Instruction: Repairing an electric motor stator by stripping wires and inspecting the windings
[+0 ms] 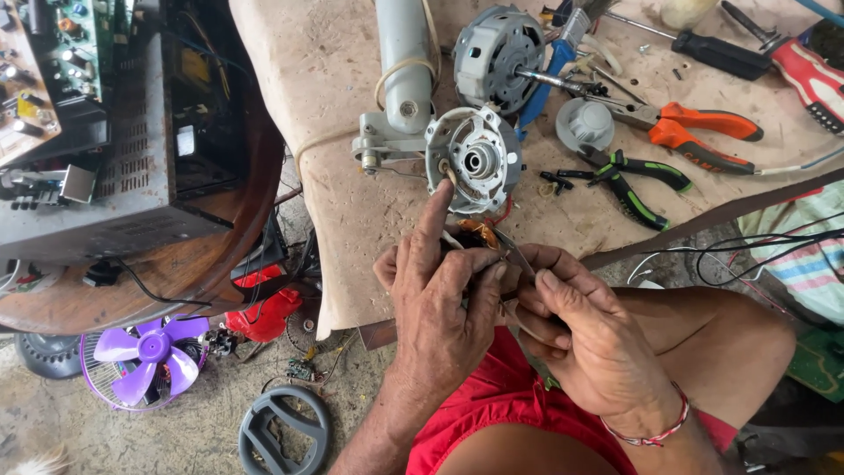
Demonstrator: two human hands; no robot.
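Over my lap, at the near edge of the bench [334,132], I had the copper-wound stator [479,236] clamped in my left hand [440,308], fingers wrapped tight around it, index finger sticking up toward the grey motor end bracket [475,158]. My right hand [585,339] was pinched shut on a thin metal probe [519,255], long axis running up-left from my fingertips into the windings. So the coil sat just up-left of the right grip, touching the probe tip as far as I could tell; the contact point was half hidden by my left thumb. Left hand was nearer, already on it. Green-handled cutters [629,180] and orange pliers [694,127] lay well apart, up right on the bench.
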